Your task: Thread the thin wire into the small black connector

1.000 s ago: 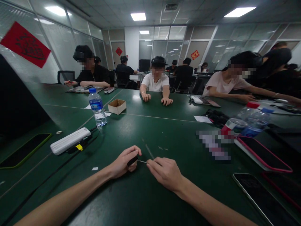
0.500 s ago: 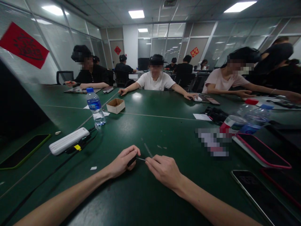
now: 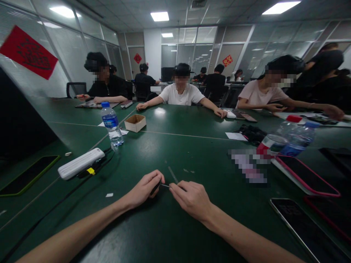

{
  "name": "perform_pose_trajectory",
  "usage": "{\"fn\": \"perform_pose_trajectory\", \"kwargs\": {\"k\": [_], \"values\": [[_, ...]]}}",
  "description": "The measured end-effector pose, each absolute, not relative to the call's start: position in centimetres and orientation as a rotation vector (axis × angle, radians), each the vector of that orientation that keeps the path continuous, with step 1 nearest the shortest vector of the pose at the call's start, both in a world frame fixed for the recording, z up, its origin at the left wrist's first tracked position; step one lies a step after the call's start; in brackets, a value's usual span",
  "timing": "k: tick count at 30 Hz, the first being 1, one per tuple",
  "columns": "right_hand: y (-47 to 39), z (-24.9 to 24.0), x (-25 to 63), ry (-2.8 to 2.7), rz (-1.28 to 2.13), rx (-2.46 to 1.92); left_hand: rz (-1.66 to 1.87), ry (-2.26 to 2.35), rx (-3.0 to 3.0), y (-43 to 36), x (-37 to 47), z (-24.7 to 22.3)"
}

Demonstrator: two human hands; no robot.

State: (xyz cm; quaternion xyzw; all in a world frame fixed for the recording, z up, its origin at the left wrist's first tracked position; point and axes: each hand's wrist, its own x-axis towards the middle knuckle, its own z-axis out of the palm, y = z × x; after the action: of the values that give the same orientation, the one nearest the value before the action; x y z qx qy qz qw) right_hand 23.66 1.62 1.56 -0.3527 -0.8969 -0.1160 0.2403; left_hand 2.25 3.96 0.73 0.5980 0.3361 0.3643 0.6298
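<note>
Over the green table, my left hand is closed around a small black-handled tool. A thin metal shaft runs from that handle toward my right hand. The right fingers are pinched together at the shaft's far end; what exactly lies between them is hidden. A narrow, see-through strip shows just beyond the right fingertips, angled up and left; I cannot tell whether it is held or lies on the table. Small clear scraps lie past the right hand.
To the left are a white power strip, a water bottle, a phone and an open small box. Phones and more bottles stand or lie at right. Several people sit across the table.
My hands stay almost in place, with the same grip on the black-handled tool. Across the table, the person at right has shifted their hands slightly.
</note>
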Motion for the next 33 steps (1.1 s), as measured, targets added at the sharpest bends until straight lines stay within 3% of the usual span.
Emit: {"fn": "perform_pose_trajectory", "kwargs": {"k": [26, 33], "values": [[1.5, 1.9, 23.8, -2.393, -0.342, -0.809, 0.763, 0.714, 1.424, 3.6, 2.0, 1.9], [-1.6, 2.7, 21.0, -2.512, -0.324, -0.349, 0.814, 0.705, 1.3, 4.1, 2.4, 1.1]]}}
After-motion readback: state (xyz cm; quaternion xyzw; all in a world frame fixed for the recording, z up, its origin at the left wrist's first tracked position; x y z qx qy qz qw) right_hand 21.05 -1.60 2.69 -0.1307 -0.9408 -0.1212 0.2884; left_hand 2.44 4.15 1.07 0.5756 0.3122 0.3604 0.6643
